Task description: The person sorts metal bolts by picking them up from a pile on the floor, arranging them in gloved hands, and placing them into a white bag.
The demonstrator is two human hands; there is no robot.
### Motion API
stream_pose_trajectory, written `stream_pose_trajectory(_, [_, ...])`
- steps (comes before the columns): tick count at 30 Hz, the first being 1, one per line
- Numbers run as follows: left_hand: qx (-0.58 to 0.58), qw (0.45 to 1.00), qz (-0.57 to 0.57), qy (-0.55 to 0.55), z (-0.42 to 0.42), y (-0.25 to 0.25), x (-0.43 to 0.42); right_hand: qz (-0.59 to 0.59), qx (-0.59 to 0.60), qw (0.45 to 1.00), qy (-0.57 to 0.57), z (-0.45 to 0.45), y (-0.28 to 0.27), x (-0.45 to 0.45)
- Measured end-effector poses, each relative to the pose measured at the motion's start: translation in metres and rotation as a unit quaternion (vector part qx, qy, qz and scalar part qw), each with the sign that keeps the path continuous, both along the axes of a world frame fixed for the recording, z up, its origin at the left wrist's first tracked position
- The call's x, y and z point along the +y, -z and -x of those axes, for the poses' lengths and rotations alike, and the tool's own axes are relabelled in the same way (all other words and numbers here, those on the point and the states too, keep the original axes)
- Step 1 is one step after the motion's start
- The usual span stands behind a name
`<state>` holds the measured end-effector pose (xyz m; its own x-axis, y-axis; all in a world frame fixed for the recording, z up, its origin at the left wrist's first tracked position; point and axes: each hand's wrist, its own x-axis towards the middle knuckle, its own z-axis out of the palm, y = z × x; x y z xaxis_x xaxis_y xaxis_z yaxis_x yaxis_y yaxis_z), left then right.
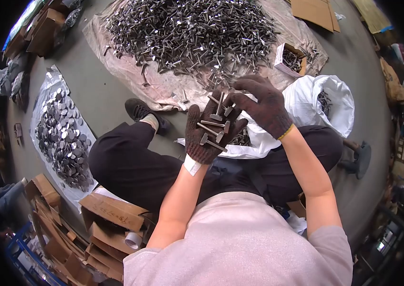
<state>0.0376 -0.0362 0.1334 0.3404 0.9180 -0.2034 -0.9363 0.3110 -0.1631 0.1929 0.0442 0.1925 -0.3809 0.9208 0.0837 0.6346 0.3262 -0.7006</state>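
Observation:
My left hand (201, 138), in a dark knitted glove, is turned palm up. Several T-shaped metal bolts (210, 127) lie across its palm and fingers. Just to the right, my right hand (267, 106), gloved the same way, has its fingers bent over the left fingertips, close to a bolt head; what its fingertips pinch is partly hidden. Beneath the hands is an open white sack (264, 145) with more metal pieces inside. A large pile of the same bolts (187, 33) lies on a pale sheet (130, 78) ahead.
At left, round metal discs (63, 133) lie on a plastic sheet. Another white sack (306, 97) and a small carton of bolts (291, 61) are at right. Flattened cardboard boxes (111, 212) and a tape roll (133, 240) sit behind my left side. A dark stool (359, 159) stands at right.

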Motion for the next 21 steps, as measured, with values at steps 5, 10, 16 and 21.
stream_pose_trajectory(5, [-0.044, 0.998, 0.021, 0.034, 0.0, -0.004, -0.004, 0.064, -0.046, 0.996, -0.035, 0.022, 0.001, 0.004])
stream_pose_trajectory(10, [-0.003, 0.998, 0.003, 0.055, -0.001, -0.001, -0.009, 0.198, 0.024, 0.977, -0.077, 0.019, 0.008, 0.019])
stream_pose_trajectory(16, [0.004, 0.995, -0.01, 0.101, -0.004, 0.003, -0.016, 0.233, -0.067, 0.946, -0.214, 0.028, -0.004, 0.033])
stream_pose_trajectory(21, [-0.15, 0.983, 0.039, 0.098, -0.007, 0.012, -0.021, 0.049, -0.126, 0.962, -0.235, 0.039, 0.006, 0.013])
